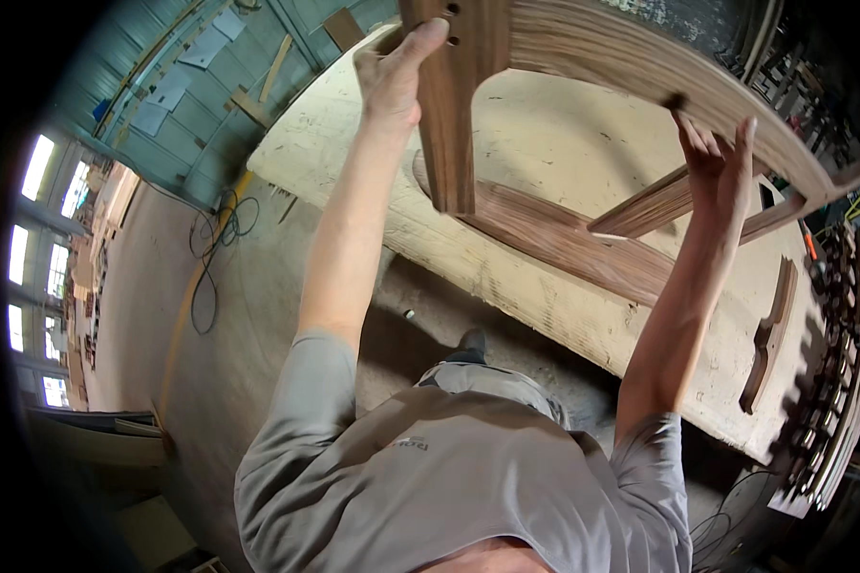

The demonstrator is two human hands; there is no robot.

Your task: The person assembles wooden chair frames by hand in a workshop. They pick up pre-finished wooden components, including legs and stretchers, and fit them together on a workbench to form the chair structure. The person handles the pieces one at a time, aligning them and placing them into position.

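A brown wooden chair frame (631, 59) is tilted up over a pale workbench (535, 110), its upper part running out of view at the top. My left hand (390, 84) is closed round its broad left post, the thumb lying near two round holes. On the right, my right hand (720, 167) holds the lower edge of the long rail; some fingers are bent beside a dark spot there, and part of the grip is hidden. Below the post, a curved wooden rail (554, 239) lies along the bench, with a slanting wooden bar (645, 205) meeting it.
A small shaped wooden piece (772, 329) rests on the bench's right part. Beyond that edge stand stacked wooden parts (846, 325) and an orange-handled tool (810, 244). A black cable (204, 291) loops on the floor at left, near a yellow line (177, 329).
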